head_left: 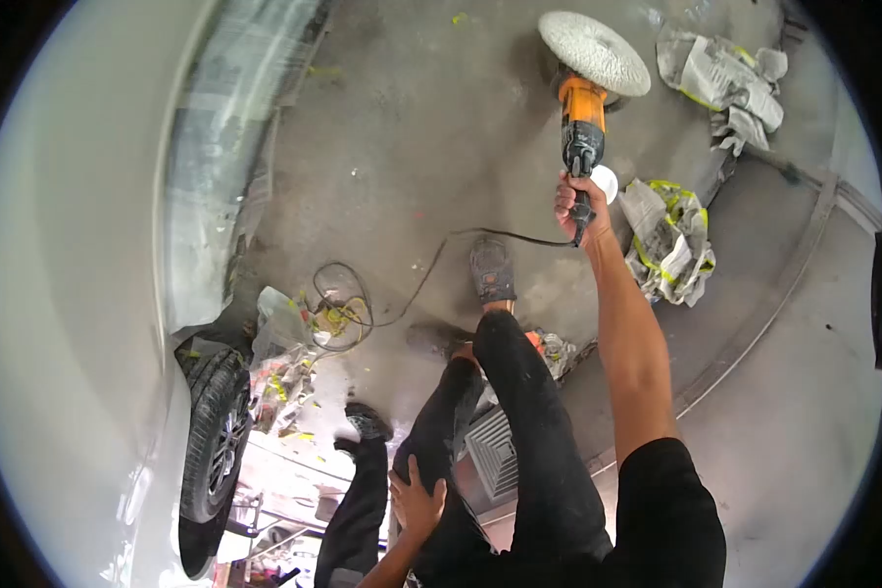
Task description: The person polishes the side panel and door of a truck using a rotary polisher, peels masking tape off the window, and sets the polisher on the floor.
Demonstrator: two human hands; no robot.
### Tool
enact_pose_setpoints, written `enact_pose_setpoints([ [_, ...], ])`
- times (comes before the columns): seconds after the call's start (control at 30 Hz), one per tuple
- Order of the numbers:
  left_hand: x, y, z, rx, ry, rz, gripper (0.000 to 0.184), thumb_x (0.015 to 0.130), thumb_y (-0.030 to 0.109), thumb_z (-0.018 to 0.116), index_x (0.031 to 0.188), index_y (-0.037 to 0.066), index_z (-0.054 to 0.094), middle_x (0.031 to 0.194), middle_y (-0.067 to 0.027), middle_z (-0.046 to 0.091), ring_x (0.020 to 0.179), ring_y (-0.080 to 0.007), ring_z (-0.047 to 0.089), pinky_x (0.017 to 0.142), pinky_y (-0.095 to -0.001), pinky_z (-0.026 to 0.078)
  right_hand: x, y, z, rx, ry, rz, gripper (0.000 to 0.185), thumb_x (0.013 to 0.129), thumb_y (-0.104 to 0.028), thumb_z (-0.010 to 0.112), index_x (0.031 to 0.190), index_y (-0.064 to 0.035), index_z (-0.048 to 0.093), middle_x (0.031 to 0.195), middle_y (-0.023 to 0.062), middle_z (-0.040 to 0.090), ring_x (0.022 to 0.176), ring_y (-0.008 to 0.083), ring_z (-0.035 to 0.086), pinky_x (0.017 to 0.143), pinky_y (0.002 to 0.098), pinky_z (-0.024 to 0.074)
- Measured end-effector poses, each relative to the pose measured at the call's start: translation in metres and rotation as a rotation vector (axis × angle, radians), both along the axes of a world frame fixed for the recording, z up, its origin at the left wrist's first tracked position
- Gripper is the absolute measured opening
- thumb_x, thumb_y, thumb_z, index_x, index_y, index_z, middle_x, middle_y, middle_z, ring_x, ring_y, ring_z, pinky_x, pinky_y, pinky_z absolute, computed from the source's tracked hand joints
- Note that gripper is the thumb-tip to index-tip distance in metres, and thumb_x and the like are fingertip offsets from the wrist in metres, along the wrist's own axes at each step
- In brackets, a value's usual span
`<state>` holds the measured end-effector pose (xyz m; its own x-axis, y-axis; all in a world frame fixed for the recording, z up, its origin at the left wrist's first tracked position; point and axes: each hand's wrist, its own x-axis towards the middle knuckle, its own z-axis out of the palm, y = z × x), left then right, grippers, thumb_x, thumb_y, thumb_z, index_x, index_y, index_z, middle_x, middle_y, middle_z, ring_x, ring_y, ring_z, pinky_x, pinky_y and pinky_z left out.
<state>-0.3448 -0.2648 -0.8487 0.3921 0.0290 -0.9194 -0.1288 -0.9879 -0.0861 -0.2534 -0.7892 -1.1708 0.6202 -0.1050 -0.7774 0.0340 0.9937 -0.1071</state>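
My right hand (586,204) is wrapped round the rear handle of an orange and black electric polisher (583,118). The polisher is held out in front of me over the floor, its round white fluffy pad (594,53) at the far end. From the handle a dark power cord (431,265) runs left and loops on the ground. My left hand (417,502) lies on my thigh, fingers spread, with nothing in it. Just beyond my right wrist shows a small white round thing (605,183), partly hidden.
A light-coloured car body (88,245) with a wheel (216,431) fills the left side. Crumpled masking paper (668,240) with yellow tape lies at right, more paper (725,83) farther off. Another person's shoe (367,421) is near the wheel. A square floor grille (495,451) sits by my legs.
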Motion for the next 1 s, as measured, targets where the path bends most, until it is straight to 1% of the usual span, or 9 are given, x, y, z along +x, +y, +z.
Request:
enact_pose_setpoints([
  [0.6, 0.010, 0.005, -0.021, 0.031, -0.034, -0.060, 0.085, 0.084, 0.049, 0.069, 0.154, 0.017, 0.033, 0.144, -0.0410, 0.031, 0.122, -0.0554, 0.046, 0.096, -0.0591, 0.045, -0.149, 0.102, -0.151, -0.668, 0.792, 0.647, 0.040, 0.092, -0.031, 0.063, 0.119, -0.0024, 0.060, 0.088, 0.0114, 0.068, 0.067, 0.0193, 0.065, 0.055, 0.0328, 0.0529],
  [0.7, 0.005, 0.006, -0.012, 0.053, -0.001, -0.039, 0.086, 0.085, 0.051, 0.067, 0.155, 0.018, 0.031, 0.144, -0.0400, 0.032, 0.123, -0.0554, 0.046, 0.097, -0.0597, 0.045, -0.230, 0.123, -0.175, -1.391, 0.723, 1.048, 0.045, 0.096, -0.033, 0.056, 0.124, 0.0025, 0.060, 0.087, 0.0125, 0.070, 0.065, 0.0234, 0.067, 0.061, 0.0376, 0.0533],
  [0.73, 0.002, 0.007, -0.008, 0.034, -0.044, -0.034, 0.086, 0.085, 0.051, 0.067, 0.155, 0.018, 0.031, 0.144, -0.0400, 0.032, 0.123, -0.0554, 0.046, 0.097, -0.0597, 0.045, -0.249, 0.137, -0.159, -1.913, 0.701, 1.049, 0.045, 0.096, -0.031, 0.057, 0.124, 0.0032, 0.059, 0.089, 0.0166, 0.070, 0.066, 0.0265, 0.068, 0.064, 0.0398, 0.0535],
  [0.77, -0.002, 0.008, -0.005, 0.038, 0.006, -0.024, 0.086, 0.087, 0.054, 0.065, 0.156, 0.019, 0.030, 0.146, -0.0405, 0.030, 0.125, -0.0564, 0.044, 0.098, -0.0605, 0.045, -0.236, 0.139, -0.101, -1.352, 0.667, 1.268, 0.047, 0.094, -0.030, 0.059, 0.126, 0.0044, 0.058, 0.096, 0.0207, 0.070, 0.073, 0.0294, 0.069, 0.066, 0.0414, 0.0539],
  [0.8, -0.005, 0.011, -0.002, 0.048, 0.040, -0.007, 0.086, 0.088, 0.057, 0.062, 0.157, 0.019, 0.029, 0.147, -0.0409, 0.029, 0.128, -0.0574, 0.043, 0.099, -0.0614, 0.044, -0.254, 0.161, -0.079, -1.695, 0.607, 1.130, 0.048, 0.094, -0.028, 0.059, 0.129, 0.0052, 0.056, 0.098, 0.0192, 0.069, 0.074, 0.0256, 0.068, 0.065, 0.0395, 0.0539],
  [0.83, -0.009, 0.021, -0.001, 0.017, 0.141, 0.050, 0.086, 0.090, 0.063, 0.057, 0.158, 0.020, 0.024, 0.150, -0.0426, 0.024, 0.132, -0.0594, 0.039, 0.102, -0.0630, 0.042, -0.222, 0.168, -0.009, -0.863, 0.714, 0.972, 0.050, 0.094, -0.024, 0.060, 0.133, 0.0058, 0.052, 0.094, 0.0156, 0.069, 0.071, 0.0203, 0.066, 0.063, 0.0361, 0.0534],
  [0.9, -0.016, 0.032, 0.013, -0.113, 0.109, 0.028, 0.093, 0.089, 0.068, 0.055, 0.161, 0.025, 0.016, 0.152, -0.0430, 0.020, 0.135, -0.0600, 0.035, 0.105, -0.0669, 0.037, -0.258, 0.199, -0.008, -1.085, 0.445, 0.956, 0.058, 0.094, -0.021, 0.059, 0.143, 0.0076, 0.044, 0.090, 0.0119, 0.068, 0.069, 0.0191, 0.063, 0.059, 0.0334, 0.0520],
  [0.97, -0.019, 0.049, 0.027, -0.194, 0.216, 0.106, 0.089, 0.088, 0.065, 0.058, 0.160, 0.029, 0.020, 0.154, -0.0398, 0.022, 0.137, -0.0580, 0.034, 0.108, -0.0644, 0.035, -0.156, 0.205, 0.149, -1.421, 0.222, 1.170, 0.044, 0.098, -0.019, 0.058, 0.132, 0.0080, 0.052, 0.099, 0.0143, 0.061, 0.088, 0.0212, 0.064, 0.076, 0.0357, 0.0574],
  [1.0, -0.017, 0.052, 0.034, -0.239, 0.242, 0.087, 0.086, 0.089, 0.063, 0.059, 0.159, 0.030, 0.024, 0.154, -0.0382, 0.023, 0.138, -0.0569, 0.034, 0.110, -0.0620, 0.035, -0.123, 0.212, 0.162, -0.897, -0.094, 0.797, 0.031, 0.102, -0.017, 0.051, 0.122, 0.0062, 0.058, 0.106, 0.0162, 0.058, 0.097, 0.0215, 0.062, 0.086, 0.0395, 0.0578],
])
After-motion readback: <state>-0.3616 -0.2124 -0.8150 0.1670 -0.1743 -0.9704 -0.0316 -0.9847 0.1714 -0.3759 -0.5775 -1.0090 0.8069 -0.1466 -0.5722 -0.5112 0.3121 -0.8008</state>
